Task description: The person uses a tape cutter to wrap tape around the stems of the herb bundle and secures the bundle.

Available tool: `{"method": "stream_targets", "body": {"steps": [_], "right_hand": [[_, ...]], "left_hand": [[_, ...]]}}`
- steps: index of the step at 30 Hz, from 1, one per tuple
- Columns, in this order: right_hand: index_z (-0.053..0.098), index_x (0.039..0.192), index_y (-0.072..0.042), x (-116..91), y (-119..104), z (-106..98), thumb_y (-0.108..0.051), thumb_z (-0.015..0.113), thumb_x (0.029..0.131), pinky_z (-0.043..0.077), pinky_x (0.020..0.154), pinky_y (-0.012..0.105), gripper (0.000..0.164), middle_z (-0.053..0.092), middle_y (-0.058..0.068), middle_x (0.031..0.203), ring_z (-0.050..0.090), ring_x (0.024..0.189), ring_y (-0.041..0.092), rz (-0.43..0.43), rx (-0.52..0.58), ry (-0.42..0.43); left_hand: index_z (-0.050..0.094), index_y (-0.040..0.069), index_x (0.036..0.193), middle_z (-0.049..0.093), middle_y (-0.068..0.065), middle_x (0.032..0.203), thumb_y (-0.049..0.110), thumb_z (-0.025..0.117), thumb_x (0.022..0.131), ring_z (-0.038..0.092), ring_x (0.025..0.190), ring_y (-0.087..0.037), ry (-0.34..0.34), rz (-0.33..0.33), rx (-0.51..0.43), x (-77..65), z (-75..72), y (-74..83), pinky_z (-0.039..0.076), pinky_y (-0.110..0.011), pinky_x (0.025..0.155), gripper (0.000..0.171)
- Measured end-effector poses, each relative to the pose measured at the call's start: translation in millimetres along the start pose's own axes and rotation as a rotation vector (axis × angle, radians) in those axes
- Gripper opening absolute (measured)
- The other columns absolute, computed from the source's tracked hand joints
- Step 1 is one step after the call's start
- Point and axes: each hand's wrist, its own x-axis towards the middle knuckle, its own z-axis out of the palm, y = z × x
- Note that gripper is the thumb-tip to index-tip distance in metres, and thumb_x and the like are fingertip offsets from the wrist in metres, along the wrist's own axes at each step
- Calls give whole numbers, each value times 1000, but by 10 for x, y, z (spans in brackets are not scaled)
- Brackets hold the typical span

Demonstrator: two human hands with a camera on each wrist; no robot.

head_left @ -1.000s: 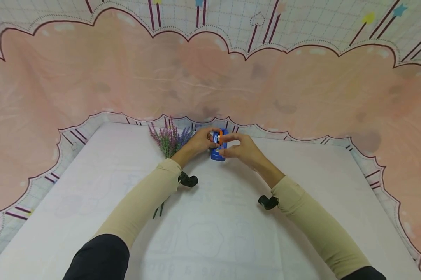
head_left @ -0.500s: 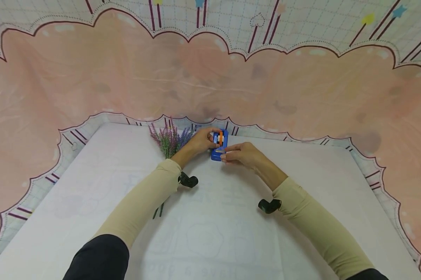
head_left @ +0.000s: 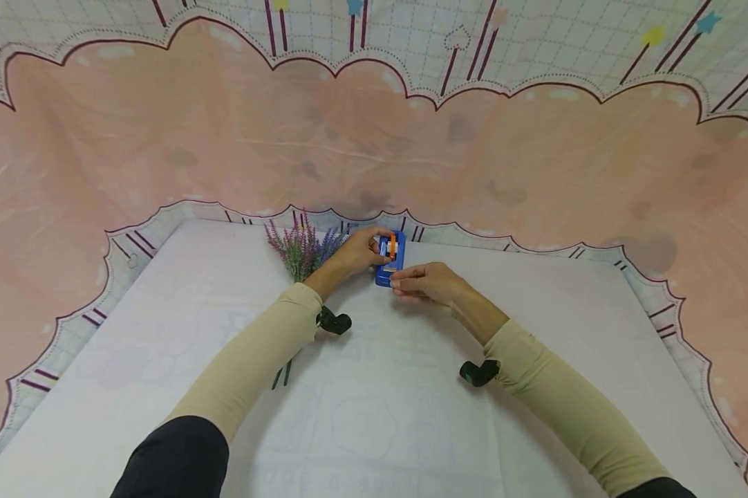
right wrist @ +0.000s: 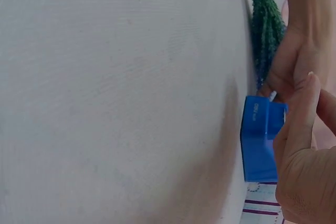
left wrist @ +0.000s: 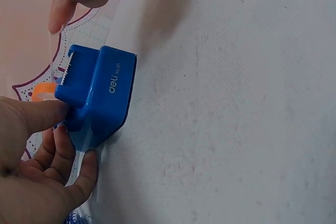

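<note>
A blue tape dispenser marked "deli" stands near the far edge of the white-covered table, with an orange tape core in it. My left hand grips its left side, thumb and fingers around the body in the left wrist view. Its toothed cutter shows there too. My right hand is at the dispenser's near end, thumb and fingertips pinched together. A faint clear strip of tape runs from the core side up to those fingertips.
A bunch of purple and blue artificial flowers lies left of the dispenser, partly beneath my left forearm, its green stems pointing towards me. Behind the white table hangs a pink patterned cloth.
My right hand has moved from the orange core down towards me, to the dispenser's near end, the fingertips coming closer together. My left hand and the dispenser have stayed in place.
</note>
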Motion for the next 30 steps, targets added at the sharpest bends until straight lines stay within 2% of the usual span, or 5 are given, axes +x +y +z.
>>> {"method": "stream_targets", "body": {"steps": [3,10,15,22,30], "right_hand": [[66,127,4,-7,13,8,-4,66,98,59,82,29,31,75,13,103,74,83,14,-2,-13,3],[63,128,6,-53,39,39,-3,65,98,59,78,27,31,69,23,121,73,87,15,-13,-24,-12],[62,128,7,-85,62,60,-2,64,98,59,79,28,31,70,22,118,73,86,15,-11,-20,-19],[62,131,7,-107,99,81,-3,65,98,59,79,28,34,65,27,128,73,86,14,-11,-15,-20],[61,132,6,-134,133,102,-4,66,97,59,82,28,37,67,25,127,73,86,13,-22,-33,-17]], "left_hand": [[55,13,145,52,-6,83,5,77,90,45,71,-17,-6,9,-10,3,-2,-1,36,-27,60,60],[55,13,145,51,-5,84,4,77,89,45,71,-17,-4,16,-21,13,-2,-8,37,-27,60,61],[55,12,145,51,-6,82,3,77,89,44,70,-17,-5,27,-14,4,1,-7,36,-27,61,61],[53,12,147,51,-6,82,5,76,90,45,71,-17,-14,32,7,-8,-10,-9,38,-27,61,61],[53,12,147,52,-6,83,2,75,90,46,72,-17,-25,33,6,-9,-16,-4,39,-27,61,62]]}}
